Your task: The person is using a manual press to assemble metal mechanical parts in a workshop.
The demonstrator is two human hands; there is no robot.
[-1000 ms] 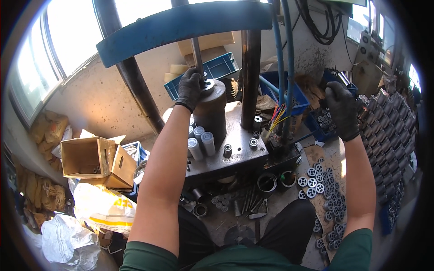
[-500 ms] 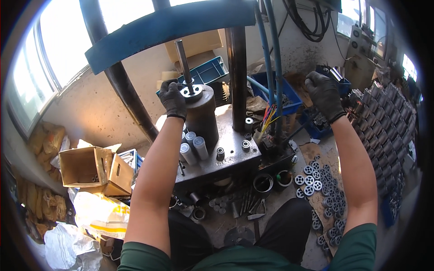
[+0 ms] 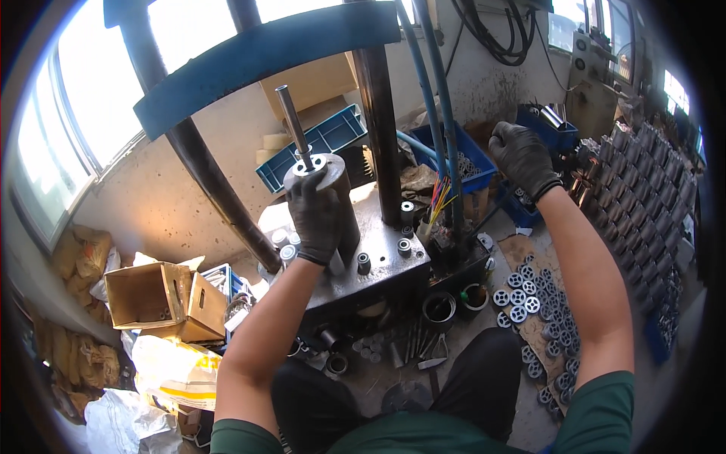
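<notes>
My left hand (image 3: 314,219), in a black glove, is in front of a thick steel cylinder (image 3: 346,223). Its fingers reach up to the cylinder's upper rim, beside a pale spoked disc (image 3: 321,162); the palm is hidden. A bright metal rod (image 3: 290,113) stands slightly tilted out of the disc's middle. Over on the right my other gloved hand, the right hand (image 3: 525,160), is raised with its fingers curled closed; whatever may be inside the fist is hidden. Several grey capped cylinders (image 3: 288,253) stand by my left wrist, partly covered.
A blue press crossbeam (image 3: 265,64) spans dark columns (image 3: 376,136) above the metal bed (image 3: 386,253). Small ringed parts (image 3: 404,247) stand on the bed. Spoked discs (image 3: 518,314) cover cardboard on the floor. Stacked metal tubes (image 3: 639,200) rise at right; an open carton (image 3: 140,295) sits left.
My left hand has moved right and down, from the disc's left side to the cylinder's front. My right hand has shifted slightly left in the picture, still closed. The whole view has turned a little.
</notes>
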